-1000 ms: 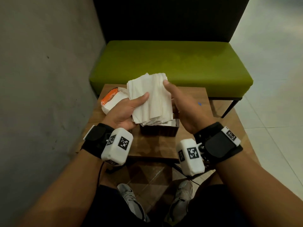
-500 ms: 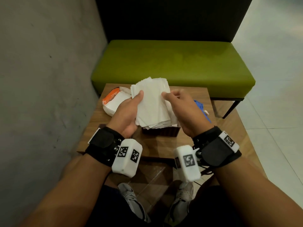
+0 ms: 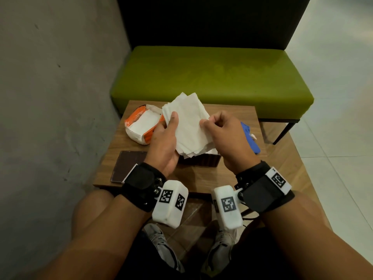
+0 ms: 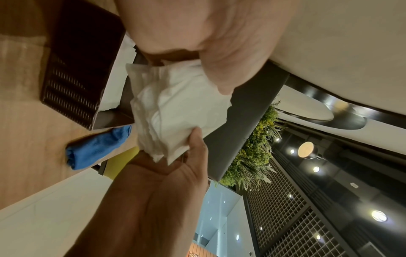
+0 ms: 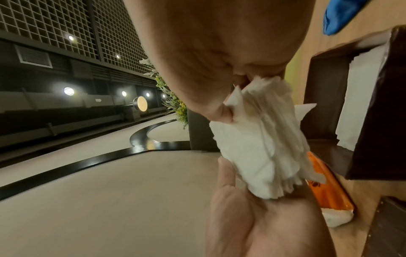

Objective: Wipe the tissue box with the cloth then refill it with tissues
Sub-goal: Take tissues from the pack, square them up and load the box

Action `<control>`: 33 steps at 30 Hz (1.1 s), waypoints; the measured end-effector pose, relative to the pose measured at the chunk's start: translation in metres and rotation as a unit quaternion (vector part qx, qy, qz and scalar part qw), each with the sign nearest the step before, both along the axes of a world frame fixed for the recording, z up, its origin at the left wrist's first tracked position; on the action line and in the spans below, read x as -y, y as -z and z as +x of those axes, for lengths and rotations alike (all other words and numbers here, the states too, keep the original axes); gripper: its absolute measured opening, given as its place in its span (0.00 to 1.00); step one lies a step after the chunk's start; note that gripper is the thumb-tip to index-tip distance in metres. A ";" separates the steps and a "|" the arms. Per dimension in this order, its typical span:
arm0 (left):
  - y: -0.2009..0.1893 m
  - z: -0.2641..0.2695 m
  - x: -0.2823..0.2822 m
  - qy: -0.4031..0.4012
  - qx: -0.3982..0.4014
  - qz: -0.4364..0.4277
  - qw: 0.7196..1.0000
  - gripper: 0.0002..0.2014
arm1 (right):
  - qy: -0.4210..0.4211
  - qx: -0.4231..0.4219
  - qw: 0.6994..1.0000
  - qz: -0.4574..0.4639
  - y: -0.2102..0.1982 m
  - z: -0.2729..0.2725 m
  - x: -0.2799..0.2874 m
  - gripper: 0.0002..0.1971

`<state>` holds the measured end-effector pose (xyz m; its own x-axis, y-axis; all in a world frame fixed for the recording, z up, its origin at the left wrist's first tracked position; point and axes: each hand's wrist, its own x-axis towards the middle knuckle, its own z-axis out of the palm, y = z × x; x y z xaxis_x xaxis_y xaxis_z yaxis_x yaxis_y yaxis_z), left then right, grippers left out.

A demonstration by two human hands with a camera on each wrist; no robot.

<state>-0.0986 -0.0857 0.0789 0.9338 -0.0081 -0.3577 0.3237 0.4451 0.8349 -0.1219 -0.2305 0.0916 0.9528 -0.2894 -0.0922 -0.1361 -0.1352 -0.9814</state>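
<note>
Wooden table lay under both hands: the left hand clasped a stack of tissues while the right hand pinched its edge. Directly below sat the open tissue box, the blue cloth just beyond the right hand. Squaring the stack first should let it drop in flat.

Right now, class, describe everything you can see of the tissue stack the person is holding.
The tissue stack is a thick wad of white, soft, thin paper sheets, its edges uneven and fanned at the near end. It is held tilted in the air above the open dark box. The left hand grips it, thumb on top; the right hand pinches its right edge.
</note>
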 end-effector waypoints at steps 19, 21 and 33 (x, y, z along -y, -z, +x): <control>0.005 0.004 -0.006 0.013 0.015 0.019 1.000 0.16 | 0.004 -0.052 0.996 0.071 -0.006 0.006 0.002 0.20; 0.006 0.005 -0.007 0.022 0.014 0.007 1.000 0.18 | -0.030 -0.104 0.989 0.104 -0.007 0.008 0.003 0.29; 0.013 0.008 -0.013 0.022 0.003 0.093 0.995 0.13 | -0.027 0.069 0.978 -0.195 -0.018 0.018 0.004 0.06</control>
<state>-0.0901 -0.0728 0.0661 0.9359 0.0171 -0.3519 0.3347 0.2686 0.9032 -0.1039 -0.2343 0.1094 0.9635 -0.2252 0.1449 0.0111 -0.5071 -0.8618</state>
